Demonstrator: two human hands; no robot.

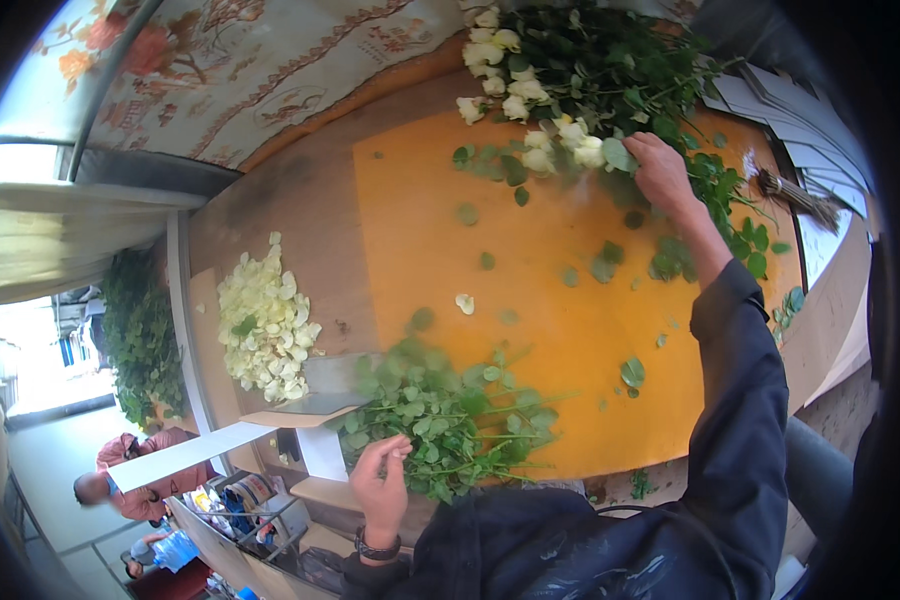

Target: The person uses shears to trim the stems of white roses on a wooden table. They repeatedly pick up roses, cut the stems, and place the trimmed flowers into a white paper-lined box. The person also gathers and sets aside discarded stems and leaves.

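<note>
At the far side of the table, my right hand (660, 170) is closed by a green leaf and a cream-white rose (588, 152), seemingly gripping its stem; the fingertips are partly hidden. Behind it lies a heap of cream-white roses (527, 90) with dark leafy stems (610, 75). Down at the near edge, my left hand (378, 490) has its fingers curled and pressed together. Whatever they may hold is too small to tell. Right beside that hand rests a pile of green leafy stems (460, 415), its upper part blurred.
Loose leaves (605, 262) and a single petal (465, 303) lie scattered on the orange tabletop (410, 220). A mound of pale petals (265, 320) sits at the left. Bundled sticks (800, 198) and cardboard sheets (770, 105) are at the right. Another person (155, 465) is at the lower left.
</note>
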